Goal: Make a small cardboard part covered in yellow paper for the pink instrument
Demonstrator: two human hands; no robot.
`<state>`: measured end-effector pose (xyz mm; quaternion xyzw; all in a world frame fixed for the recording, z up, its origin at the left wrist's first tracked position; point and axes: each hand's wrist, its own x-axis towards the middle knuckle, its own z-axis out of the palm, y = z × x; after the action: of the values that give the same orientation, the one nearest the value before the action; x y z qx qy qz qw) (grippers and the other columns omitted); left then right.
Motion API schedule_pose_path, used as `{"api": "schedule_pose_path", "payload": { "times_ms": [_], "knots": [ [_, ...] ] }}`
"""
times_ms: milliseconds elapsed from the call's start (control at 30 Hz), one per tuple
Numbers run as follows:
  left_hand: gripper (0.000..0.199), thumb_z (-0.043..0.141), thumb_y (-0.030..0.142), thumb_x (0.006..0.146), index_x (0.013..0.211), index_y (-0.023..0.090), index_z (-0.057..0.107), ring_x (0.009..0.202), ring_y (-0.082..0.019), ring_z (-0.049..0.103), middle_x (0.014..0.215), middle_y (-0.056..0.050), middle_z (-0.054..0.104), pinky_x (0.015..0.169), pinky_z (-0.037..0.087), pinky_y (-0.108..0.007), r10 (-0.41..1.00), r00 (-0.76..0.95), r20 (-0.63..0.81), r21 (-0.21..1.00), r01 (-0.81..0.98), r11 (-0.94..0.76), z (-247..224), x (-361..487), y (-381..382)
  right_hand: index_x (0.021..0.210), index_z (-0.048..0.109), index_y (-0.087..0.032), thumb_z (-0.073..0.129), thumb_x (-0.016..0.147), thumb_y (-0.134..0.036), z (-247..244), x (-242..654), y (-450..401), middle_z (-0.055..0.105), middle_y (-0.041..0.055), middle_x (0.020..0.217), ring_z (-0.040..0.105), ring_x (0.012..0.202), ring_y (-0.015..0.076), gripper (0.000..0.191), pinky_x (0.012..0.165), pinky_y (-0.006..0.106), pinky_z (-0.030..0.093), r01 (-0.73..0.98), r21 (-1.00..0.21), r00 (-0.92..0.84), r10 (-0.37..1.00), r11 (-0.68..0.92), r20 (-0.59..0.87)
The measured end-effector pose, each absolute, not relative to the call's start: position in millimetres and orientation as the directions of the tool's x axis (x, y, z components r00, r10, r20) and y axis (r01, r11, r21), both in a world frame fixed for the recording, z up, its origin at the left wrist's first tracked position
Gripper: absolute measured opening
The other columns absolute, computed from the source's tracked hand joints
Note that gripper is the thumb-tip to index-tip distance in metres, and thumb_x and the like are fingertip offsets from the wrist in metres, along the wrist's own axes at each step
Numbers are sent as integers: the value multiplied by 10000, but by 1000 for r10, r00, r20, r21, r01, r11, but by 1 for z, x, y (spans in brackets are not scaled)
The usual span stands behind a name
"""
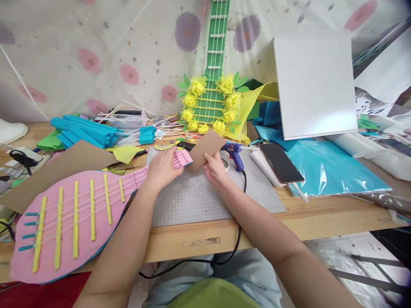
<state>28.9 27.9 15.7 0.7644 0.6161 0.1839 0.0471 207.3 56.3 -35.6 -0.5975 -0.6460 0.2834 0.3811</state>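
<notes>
A pink paper guitar point(84, 205) with yellow strips and white strings lies across the left of the table. My left hand point(163, 167) is wrapped over its neck, close to the end. Between thumb and fingers, my right hand point(214, 167) pinches a piece of brown cardboard point(205, 150), held tilted beside the neck's tip. Under both hands is a grey cutting mat point(192, 201). A blue glue gun point(235, 155) rests just right of the cardboard, its black cord running down over the table edge. A tape roll point(226, 164) is partly hidden behind my right hand.
A green guitar with yellow paper flowers point(210, 100) stands at the back. To the right are a phone point(281, 162), a blue plastic-wrapped sheet point(334, 171) and an upright white board point(316, 85). Blue crepe paper point(86, 130) and a larger cardboard sheet point(61, 171) lie left.
</notes>
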Motion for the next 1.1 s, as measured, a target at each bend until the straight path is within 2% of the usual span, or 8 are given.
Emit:
{"api": "schedule_pose_path", "payload": {
  "times_ms": [67, 133, 267, 400, 600, 767, 1000, 1100],
  "knots": [
    [564, 587, 310, 695, 1232, 211, 444, 1115, -265, 517, 1210, -76, 565, 936, 400, -370, 952, 192, 239, 298, 918, -260, 12, 34, 26, 1323, 187, -254, 231, 866, -186, -40, 200, 53, 473, 110, 1305, 525, 1094, 155, 465, 791, 345, 478, 203, -978, 75, 995, 51, 68],
    [538, 581, 299, 702, 1216, 203, 457, 1122, -266, 511, 1201, -82, 570, 951, 388, -376, 940, 216, 265, 282, 914, -290, 7, 39, 26, 1289, 203, -323, 272, 870, -223, -38, 196, 52, 502, 63, 1264, 522, 1093, 152, 436, 779, 370, 488, -86, -996, 103, 995, 0, -9],
    [559, 578, 305, 714, 1239, 176, 433, 1139, -273, 496, 1211, -106, 561, 956, 376, -386, 930, 245, 275, 235, 921, -312, 1, 46, 24, 1212, 250, -358, 279, 875, -243, -32, 197, 50, 499, 33, 1254, 532, 1078, 151, 357, 747, 393, 507, -314, -947, 85, 992, -62, -93],
    [717, 632, 496, 673, 1253, 141, 406, 1136, -298, 496, 1213, -147, 551, 932, 385, -390, 939, 254, 233, 228, 924, -307, 4, 53, 24, 1163, 293, -335, 336, 838, -191, -27, 196, 46, 525, 22, 1222, 561, 1030, 141, 359, 771, 407, 510, -512, -855, 85, 986, -81, -144],
    [580, 642, 539, 663, 1104, 181, 525, 1024, -289, 566, 1089, -111, 615, 815, 442, -357, 962, 251, 110, 210, 940, -270, 19, 60, 37, 1136, 382, -278, 378, 770, -108, -26, 194, 43, 595, 22, 1126, 559, 1043, 139, 403, 890, 417, 472, -561, -827, 58, 996, -24, -69],
    [542, 631, 524, 680, 1084, 170, 560, 1006, -280, 573, 1134, -104, 583, 794, 461, -351, 956, 281, 85, 175, 940, -292, 21, 60, 43, 1103, 427, -254, 428, 737, -77, -27, 195, 42, 633, 9, 1072, 588, 991, 133, 406, 907, 396, 468, -670, -741, 71, 990, -43, -121],
    [585, 634, 402, 715, 1230, 165, 489, 1015, -259, 565, 1192, -95, 543, 793, 466, -323, 961, 239, 139, 80, 964, -252, 17, 65, 32, 976, 524, -224, 655, 634, -102, -32, 196, 32, 690, -8, 846, 640, 741, 155, 386, 683, 319, 548, -705, -683, -108, 981, -191, -163],
    [618, 636, 409, 713, 1255, 159, 473, 1038, -271, 550, 1205, -108, 530, 802, 466, -332, 964, 242, 114, 75, 965, -251, 16, 65, 30, 943, 545, -201, 701, 571, -68, -36, 195, 30, 697, 3, 801, 639, 675, 149, 426, 598, 270, 547, -700, -690, -92, 981, -184, -169]
  ]
}}
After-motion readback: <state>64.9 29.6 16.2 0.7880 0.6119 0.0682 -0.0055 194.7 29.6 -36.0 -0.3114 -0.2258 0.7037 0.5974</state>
